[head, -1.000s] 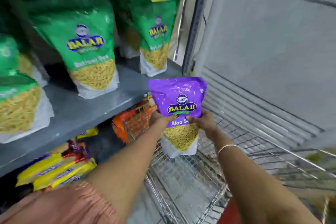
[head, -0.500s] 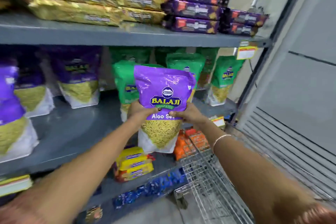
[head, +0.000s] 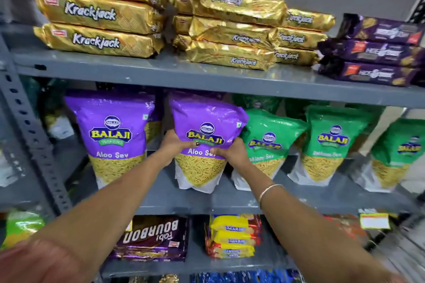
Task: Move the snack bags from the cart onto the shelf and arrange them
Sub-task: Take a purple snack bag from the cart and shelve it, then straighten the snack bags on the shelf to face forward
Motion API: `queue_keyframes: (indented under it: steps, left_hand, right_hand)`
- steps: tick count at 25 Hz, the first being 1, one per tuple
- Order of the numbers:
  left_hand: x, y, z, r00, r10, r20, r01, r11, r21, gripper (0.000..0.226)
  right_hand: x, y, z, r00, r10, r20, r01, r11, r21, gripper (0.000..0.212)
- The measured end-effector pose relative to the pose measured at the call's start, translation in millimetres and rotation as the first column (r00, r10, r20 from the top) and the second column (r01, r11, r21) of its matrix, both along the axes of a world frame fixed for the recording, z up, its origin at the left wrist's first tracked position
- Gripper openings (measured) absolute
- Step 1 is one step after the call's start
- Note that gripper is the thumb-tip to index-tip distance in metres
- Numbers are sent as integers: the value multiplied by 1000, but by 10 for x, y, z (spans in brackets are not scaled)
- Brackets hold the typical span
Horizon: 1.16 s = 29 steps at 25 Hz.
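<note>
Purple Aloo Sev bag stands upright on the grey shelf, left hand and right hand each in a closed grip on its sides.

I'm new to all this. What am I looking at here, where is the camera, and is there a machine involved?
No machine here: these are a person's two bare arms. The camera sits on the person's head and looks forward and down, so you see what they see. The left hand and right hand together hold a purple Aloo Sev bag upright on the grey middle shelf. It stands between another purple Aloo Sev bag on the left and green Balaji bags on the right. The shelf above carries stacks of gold Krackjack packs and dark purple packs; the shelf below holds Bourbon biscuit packs and yellow packs.
</note>
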<state>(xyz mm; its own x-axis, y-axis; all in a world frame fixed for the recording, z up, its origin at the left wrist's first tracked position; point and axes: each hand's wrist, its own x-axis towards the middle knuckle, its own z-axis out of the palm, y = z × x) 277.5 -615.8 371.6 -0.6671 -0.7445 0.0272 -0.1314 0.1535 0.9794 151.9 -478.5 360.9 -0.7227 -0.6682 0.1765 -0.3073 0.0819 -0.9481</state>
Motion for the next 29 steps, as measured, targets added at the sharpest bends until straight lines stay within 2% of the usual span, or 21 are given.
queue_keyframes:
  steps: [3, 7, 11, 15, 20, 21, 23, 24, 26, 29]
  left_hand:
    - [-85, -88, -180, 998, 44, -35, -43, 999, 33, 49]
    - [-40, -201, -486, 1000, -23, 0, 23, 995, 99, 92]
    - [73, -146, -886, 978, -132, 159, 111, 984, 138, 84]
    - [36, -155, -1033, 980, 40, 192, -35, 999, -32, 92]
    - [27, -85, -1025, 956, 106, 272, -71, 988, -135, 88]
    - [75, -17, -1042, 949, 187, 255, -125, 962, -244, 90]
    - [205, 201, -1167, 918, 366, 151, -232, 805, -546, 78]
    - [245, 368, -1246, 927, 361, 101, -210, 723, -658, 71]
    - [169, 705, -1404, 974, 200, 109, -51, 657, -752, 62]
    - [-299, 1075, -1393, 975, -88, 206, 199, 761, -618, 39]
  right_hand:
    - [-63, -172, -189, 999, 6, 44, -6, 1000, 1, 57]
    - [-129, -167, -438, 985, 78, 151, -82, 996, 21, 77]
    - [-101, -18, -850, 970, 163, 181, -188, 973, 133, 77]
    - [-153, -147, -1042, 979, 122, 161, -149, 974, 170, 59]
    - [-153, -153, -1076, 982, 88, 167, -123, 970, 211, 54]
    - [-130, -101, -1080, 986, 68, 154, -103, 966, 238, 53]
    - [-72, 39, -1089, 993, 29, 112, -60, 956, 287, 49]
    - [-54, 133, -1073, 996, -1, 93, -28, 950, 309, 41]
    - [-94, 380, -1053, 997, -66, 30, 49, 925, 378, 27]
    - [-327, 846, -950, 965, -224, -135, 261, 825, 501, 30]
